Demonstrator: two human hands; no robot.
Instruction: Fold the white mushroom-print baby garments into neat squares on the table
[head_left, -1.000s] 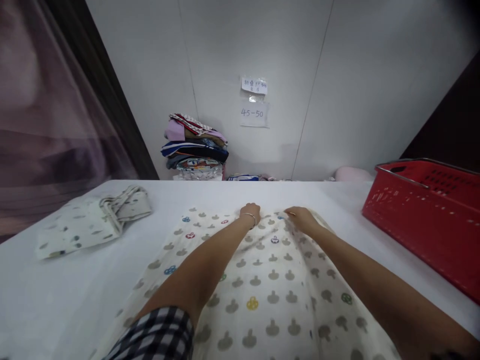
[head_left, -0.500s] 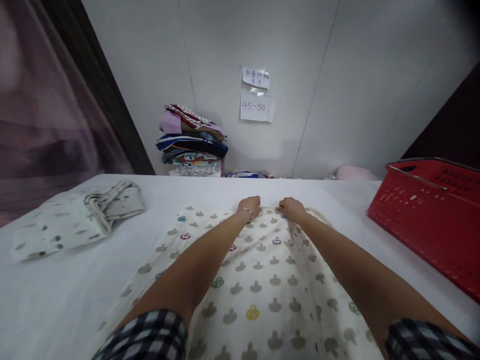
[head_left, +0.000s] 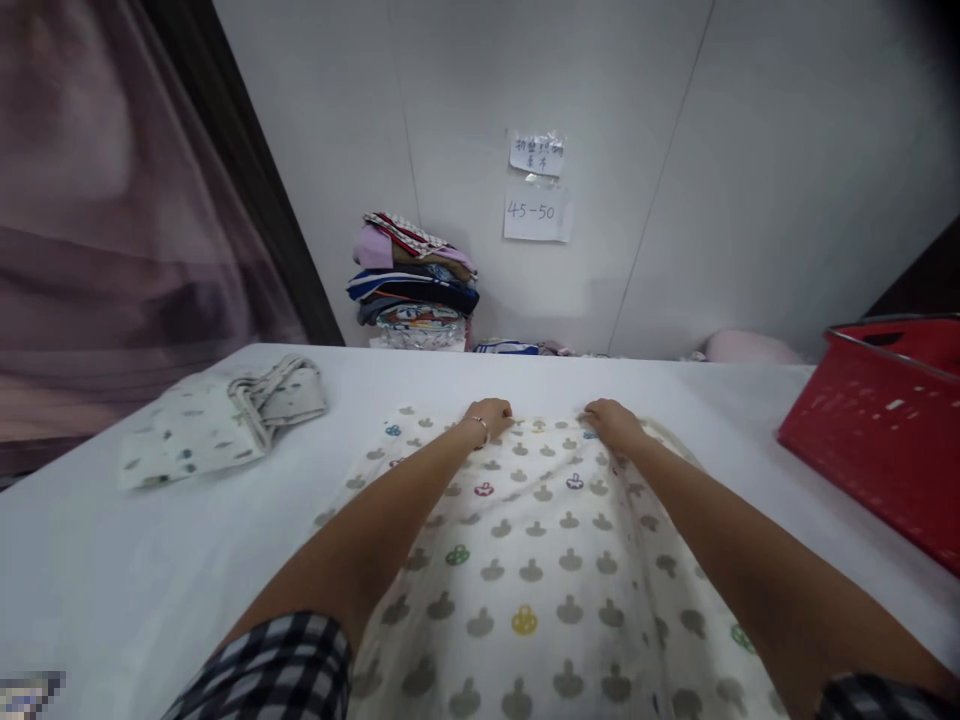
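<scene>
A white cloth (head_left: 517,570) printed with grey and coloured mushrooms lies spread over the white table (head_left: 90,590), with soft creases down its right part. At its far edge my left hand (head_left: 490,416), a bracelet on the wrist, is closed with the fingers pinching the hem. A short stretch of the same edge separates it from my right hand (head_left: 611,420), also closed on the hem. My forearms cover parts of the cloth's two sides, and its near end runs out of the picture.
A folded leaf-print cloth (head_left: 217,420) lies on the table at the left. To the right stands a red plastic basket (head_left: 885,440). Beyond the far table edge are a stack of folded fabrics (head_left: 416,285) and a wall with paper signs (head_left: 536,212).
The view has swung slightly left. My hands have moved farther apart along the cloth's far edge, both still on it. The cloth lies in about the same place.
</scene>
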